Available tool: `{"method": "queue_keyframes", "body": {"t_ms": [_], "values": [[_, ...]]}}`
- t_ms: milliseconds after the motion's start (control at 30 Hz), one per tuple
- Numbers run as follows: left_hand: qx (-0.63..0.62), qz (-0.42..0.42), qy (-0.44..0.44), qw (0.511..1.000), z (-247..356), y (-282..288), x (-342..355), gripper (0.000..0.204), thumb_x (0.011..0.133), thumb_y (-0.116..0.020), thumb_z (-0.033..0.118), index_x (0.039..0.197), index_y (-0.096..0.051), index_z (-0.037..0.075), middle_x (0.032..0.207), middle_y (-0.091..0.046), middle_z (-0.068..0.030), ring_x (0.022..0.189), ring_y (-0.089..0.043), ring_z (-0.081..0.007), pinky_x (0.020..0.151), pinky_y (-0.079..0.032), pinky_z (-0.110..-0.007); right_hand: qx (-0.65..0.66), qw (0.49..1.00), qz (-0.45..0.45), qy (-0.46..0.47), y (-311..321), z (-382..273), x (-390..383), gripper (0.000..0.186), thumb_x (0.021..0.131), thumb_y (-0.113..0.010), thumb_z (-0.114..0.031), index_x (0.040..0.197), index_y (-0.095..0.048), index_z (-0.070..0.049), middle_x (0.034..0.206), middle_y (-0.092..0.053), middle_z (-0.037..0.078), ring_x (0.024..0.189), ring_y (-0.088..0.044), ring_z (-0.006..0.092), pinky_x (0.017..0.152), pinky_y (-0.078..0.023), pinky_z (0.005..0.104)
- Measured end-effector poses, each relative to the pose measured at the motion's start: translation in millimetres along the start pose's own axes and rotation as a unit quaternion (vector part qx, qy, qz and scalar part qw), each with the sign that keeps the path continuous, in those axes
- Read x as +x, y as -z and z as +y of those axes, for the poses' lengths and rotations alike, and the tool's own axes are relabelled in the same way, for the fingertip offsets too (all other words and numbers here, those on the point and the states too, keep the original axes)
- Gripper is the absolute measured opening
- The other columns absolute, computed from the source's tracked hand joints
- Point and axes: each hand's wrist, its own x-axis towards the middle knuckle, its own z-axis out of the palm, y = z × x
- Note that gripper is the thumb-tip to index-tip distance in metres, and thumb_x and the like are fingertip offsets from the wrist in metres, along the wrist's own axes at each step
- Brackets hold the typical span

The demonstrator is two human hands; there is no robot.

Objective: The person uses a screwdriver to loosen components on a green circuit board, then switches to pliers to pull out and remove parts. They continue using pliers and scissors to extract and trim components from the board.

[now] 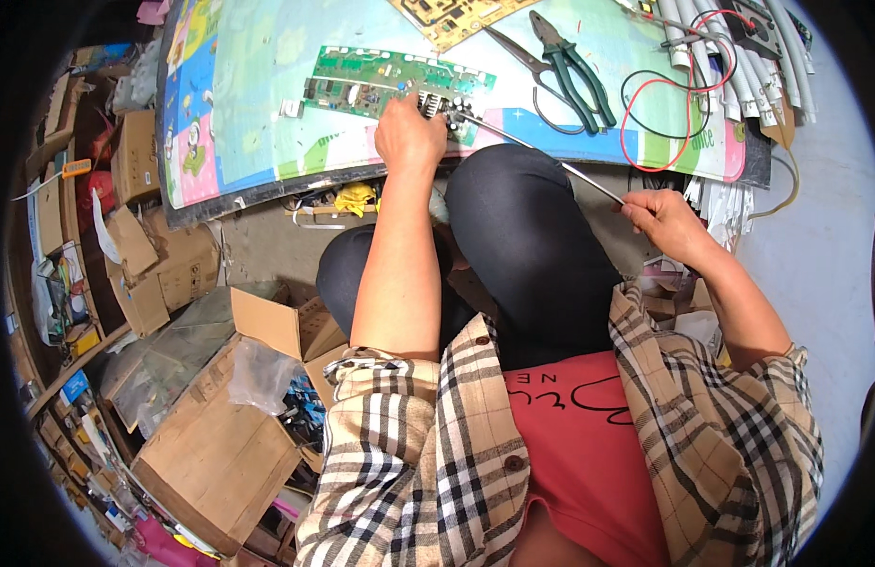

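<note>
A green circuit board (371, 68) lies near the front edge of the table, crowded with small components. My left hand (411, 134) is closed at its near edge, fingers gripping the board beside a dark finned part; the fingertips are partly hidden. My right hand (666, 225) is closed round the near end of a long thin metal rod (548, 160), out past the table edge. The rod slants up to the left, and its far tip reaches the components beside my left fingers. To the right of the board lie green-handled pliers (579, 80) and dark scissors (522, 55).
Red and black wires (629, 132) loop over the patterned table mat (248, 104). White tubes (735, 80) and a black device (751, 28) lie at the far right. Another board (451, 17) is at the back. Cardboard boxes (177, 255) and a wooden box (220, 458) stand at left.
</note>
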Motion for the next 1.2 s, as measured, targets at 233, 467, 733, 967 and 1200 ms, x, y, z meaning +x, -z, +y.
{"method": "queue_keyframes", "body": {"t_ms": [233,467,733,967,1200], "values": [[-0.002,0.044,-0.006,0.999,10.9,2.3,-9.0,0.042,0.072,-0.076,0.027,0.103,-0.066,0.002,0.1,-0.062,-0.0186,0.095,-0.061,-0.0362,0.083,-0.048,-0.045,-0.061,0.997,0.027,0.024,1.5,-16.3,5.8,0.019,0.089,-0.057,-0.013,0.1,-0.065,-0.001,0.068,-0.057,0.018,0.061,-0.057,0.0266,0.062,-0.045,0.035],[0.026,0.032,0.033,0.999,16.8,0.2,-6.6,0.049,0.074,-0.074,0.035,0.111,-0.066,0.005,0.107,-0.064,-0.0181,0.102,-0.061,-0.0342,0.087,-0.047,-0.043,-0.131,0.982,0.092,0.097,0.4,-12.0,3.2,0.021,0.085,-0.06,-0.01,0.104,-0.065,-0.002,0.084,-0.061,0.02,0.081,-0.06,0.0375,0.071,-0.047,0.0414],[0.024,0.045,0.048,0.998,15.8,-5.6,-6.3,0.044,0.074,-0.073,0.034,0.107,-0.068,0.006,0.102,-0.066,-0.0182,0.097,-0.063,-0.036,0.085,-0.049,-0.045,-0.118,0.973,0.178,0.083,5.7,-3.6,-15.4,0.022,0.085,-0.059,-0.007,0.105,-0.064,0.0,0.089,-0.062,0.02,0.085,-0.06,0.0371,0.075,-0.047,0.0407],[-0.032,0.032,0.031,0.998,15.8,1.3,-7.8,0.047,0.076,-0.071,0.028,0.115,-0.061,0.002,0.104,-0.062,-0.0216,0.098,-0.06,-0.038,0.086,-0.048,-0.046,0.108,0.953,0.278,-0.051,25.7,15.5,4.2,0.027,0.087,-0.055,-0.007,0.111,-0.062,0.002,0.095,-0.064,0.022,0.089,-0.062,0.0367,0.081,-0.048,0.0386],[-0.128,0.073,0.072,0.986,3.0,-5.5,-24.9,0.054,0.079,-0.068,0.018,0.126,-0.05,-0.001,0.119,-0.053,-0.0222,0.111,-0.053,-0.0376,0.094,-0.043,-0.043,-0.143,0.894,0.417,0.08,56.1,22.9,92.3,0.033,0.082,-0.054,-0.003,0.115,-0.059,0.0,0.096,-0.059,0.023,0.089,-0.059,0.0392,0.08,-0.047,0.0446]]}}
